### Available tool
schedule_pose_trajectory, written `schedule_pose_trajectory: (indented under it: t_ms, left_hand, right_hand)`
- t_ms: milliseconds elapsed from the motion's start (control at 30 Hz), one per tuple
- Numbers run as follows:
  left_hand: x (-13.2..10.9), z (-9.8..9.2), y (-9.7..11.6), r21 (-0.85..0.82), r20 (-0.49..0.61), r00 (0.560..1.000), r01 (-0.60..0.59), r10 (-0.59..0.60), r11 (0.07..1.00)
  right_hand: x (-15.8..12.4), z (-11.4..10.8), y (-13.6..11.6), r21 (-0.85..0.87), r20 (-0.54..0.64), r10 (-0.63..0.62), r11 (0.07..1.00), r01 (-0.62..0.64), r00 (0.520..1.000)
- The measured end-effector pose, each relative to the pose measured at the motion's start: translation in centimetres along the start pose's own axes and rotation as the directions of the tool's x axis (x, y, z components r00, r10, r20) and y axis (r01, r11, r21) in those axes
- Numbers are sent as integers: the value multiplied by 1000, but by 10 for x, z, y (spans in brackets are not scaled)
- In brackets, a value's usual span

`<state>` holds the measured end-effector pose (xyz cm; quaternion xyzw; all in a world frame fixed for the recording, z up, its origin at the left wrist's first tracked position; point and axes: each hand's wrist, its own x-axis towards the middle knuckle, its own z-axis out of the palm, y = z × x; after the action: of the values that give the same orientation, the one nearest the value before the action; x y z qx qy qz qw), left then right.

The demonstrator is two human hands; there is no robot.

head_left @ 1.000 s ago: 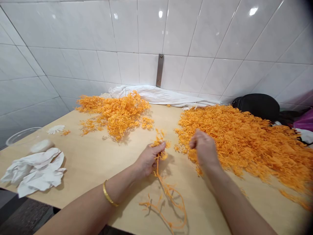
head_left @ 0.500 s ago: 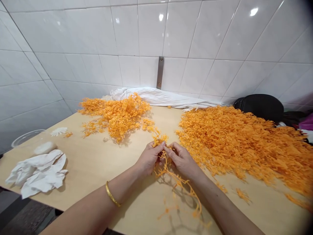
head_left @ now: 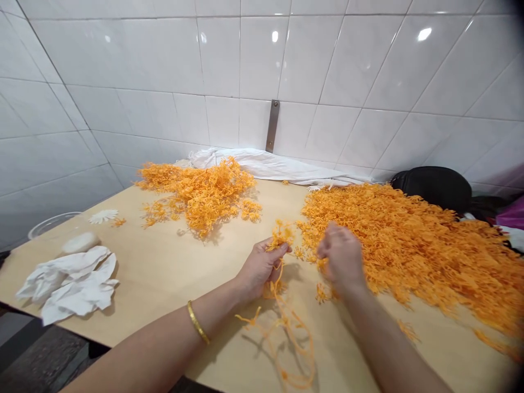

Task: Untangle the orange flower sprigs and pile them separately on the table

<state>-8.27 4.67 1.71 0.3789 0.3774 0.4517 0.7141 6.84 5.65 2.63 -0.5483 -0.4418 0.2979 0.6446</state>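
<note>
My left hand (head_left: 258,271) is closed, thumb on top, around a branching orange plastic flower sprig (head_left: 281,234). Small flower heads stick up above its fingers, and thin looping stems (head_left: 303,338) hang down below over the table. My right hand (head_left: 341,254) is smeared by motion at the left edge of a big heap of loose orange flower pieces (head_left: 413,245); its fingers look curled, but whether they hold anything is not visible. Further back on the left lies a pile of orange sprigs (head_left: 204,196).
The wooden tabletop (head_left: 164,273) meets a tiled wall (head_left: 229,60). A crumpled white cloth (head_left: 77,292), a white rounded object (head_left: 81,243) and a white flower piece (head_left: 103,216) lie at left. Behind are a white fabric sheet (head_left: 278,166) and a black case (head_left: 434,188).
My right hand has left the sprig and moved right to the edge of the heap. My left hand still grips the sprig, whose hanging stems have swung left.
</note>
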Motion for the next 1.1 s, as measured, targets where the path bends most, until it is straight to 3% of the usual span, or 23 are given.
schedule_pose_trajectory:
  t_ms: [67, 100, 233, 300, 400, 533, 600, 700, 767, 967, 1033, 1100]
  left_hand:
    - [-2, -6, 0, 6, -13, 999, 34, -34, 999]
    - [-2, -7, 0, 5, -6, 999, 53, -53, 999]
    - [-1, -8, 1, 22, 55, 990, 126, -127, 992]
    - [0, -7, 2, 38, 73, 988, 136, -139, 990]
    - [0, -7, 2, 56, 99, 986, 128, -133, 990]
    - [-1, -5, -3, 116, 92, 987, 122, -132, 986]
    - [-1, -3, -4, 127, 80, 987, 125, -136, 984]
    - [-2, -2, -4, 110, 79, 984, 148, -157, 983]
    - [-2, -3, -2, 105, 76, 983, 156, -165, 982]
    - [-2, -6, -2, 80, 83, 985, 145, -151, 986]
    - [-3, -6, -3, 64, 79, 987, 136, -141, 989]
    - [-3, -5, -2, 51, 74, 989, 121, -125, 991]
  right_hand:
    - [13, -15, -3, 41, -169, 4, 999, 3, 986]
    - [17, -21, -3, -40, -153, -18, 999, 12, 988]
    - [14, -24, 3, -488, 132, -63, 865, 120, 989]
    - [8, -19, 4, -558, 207, -90, 807, 193, 974]
    - [-1, -11, 0, -454, 339, -31, 870, 193, 940]
    - [-11, -1, -5, -180, 586, 94, 983, 17, 805]
    - [-14, 3, -3, -89, 590, 78, 996, -31, 804]
    - [-15, 6, 4, -42, 468, 63, 998, -49, 882]
    - [-15, 7, 7, -45, 425, 62, 998, -48, 903]
    - [-16, 7, 3, -119, 556, 45, 993, 26, 830]
    - [-18, 7, 1, -139, 548, 11, 987, 78, 837]
    - [-20, 8, 0, -160, 476, -29, 980, 119, 879]
